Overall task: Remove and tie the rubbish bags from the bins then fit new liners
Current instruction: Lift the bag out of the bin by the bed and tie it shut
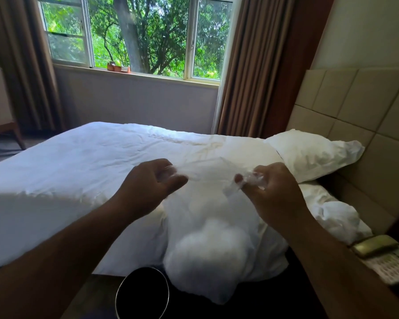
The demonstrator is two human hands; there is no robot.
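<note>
Nearest, at the bottom edge: dark round bin [142, 293], open mouth upward, on the floor beside the bed. Just above and right of it, clear rubbish bag [207, 254] hanging in the air, white wadding bulging low inside. Higher up, left hand [148, 184] and right hand [275, 192] each pinching one side of the bag's mouth — stretched apart. Behind, white bed [78, 166], pillow [313, 155], window [138, 35].

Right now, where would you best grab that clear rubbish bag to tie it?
By its top rim, from above, one hand on each side: the clear bag hangs with white contents bulging low, so the slack film between the left hand and right hand is free to knot.
</note>
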